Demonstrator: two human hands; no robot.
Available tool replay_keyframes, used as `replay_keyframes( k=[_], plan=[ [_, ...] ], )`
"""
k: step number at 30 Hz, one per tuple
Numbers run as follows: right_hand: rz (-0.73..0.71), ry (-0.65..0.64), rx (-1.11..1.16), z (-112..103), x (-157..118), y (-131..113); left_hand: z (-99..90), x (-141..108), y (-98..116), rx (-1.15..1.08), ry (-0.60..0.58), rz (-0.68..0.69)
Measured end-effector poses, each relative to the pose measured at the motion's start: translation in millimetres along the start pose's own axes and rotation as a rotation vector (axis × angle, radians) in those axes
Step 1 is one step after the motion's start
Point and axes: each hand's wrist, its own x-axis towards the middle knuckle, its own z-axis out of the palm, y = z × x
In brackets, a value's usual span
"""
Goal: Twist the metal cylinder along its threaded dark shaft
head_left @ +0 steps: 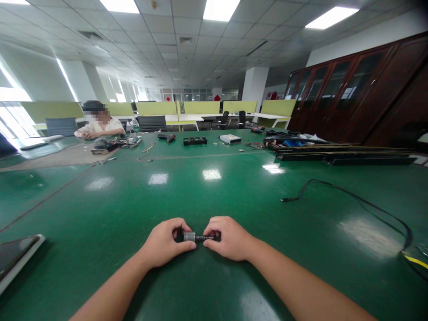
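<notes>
Low over the near middle of the green table, I hold a small grey metal cylinder with a thin dark shaft, lying level from left to right. My left hand is closed around the thick cylinder end, thumb and fingers curled on it. The thin shaft end is pinched between the thumb and fingers of my right hand. Between the two hands a short stretch of shaft shows. Both outer ends are partly hidden by my fingers, and whether the piece touches the table I cannot tell.
A black cable curves over the table at right. A tablet-like device lies at the left edge. Farther back are a power drill, a black frame, a white box and dark rails. Another person sits far left.
</notes>
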Motion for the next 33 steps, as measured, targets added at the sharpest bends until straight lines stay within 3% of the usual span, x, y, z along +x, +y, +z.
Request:
replay_keyframes(
  k=[15, 26, 33],
  plan=[
    [0.101, -0.005, 0.108, -20.1, -4.0, 17.8, -1.5, -1.0, 1.9, 0.004, -0.001, -0.007],
    [0.065, 0.001, 0.095, -11.3, -2.3, 14.5, -0.1, -1.4, 1.5, 0.014, 0.009, 0.001],
    [-0.003, 0.024, 0.153, 2.9, -0.1, -0.5, 0.1, -1.7, -0.4, 0.004, 0.012, 0.031]
  ],
)
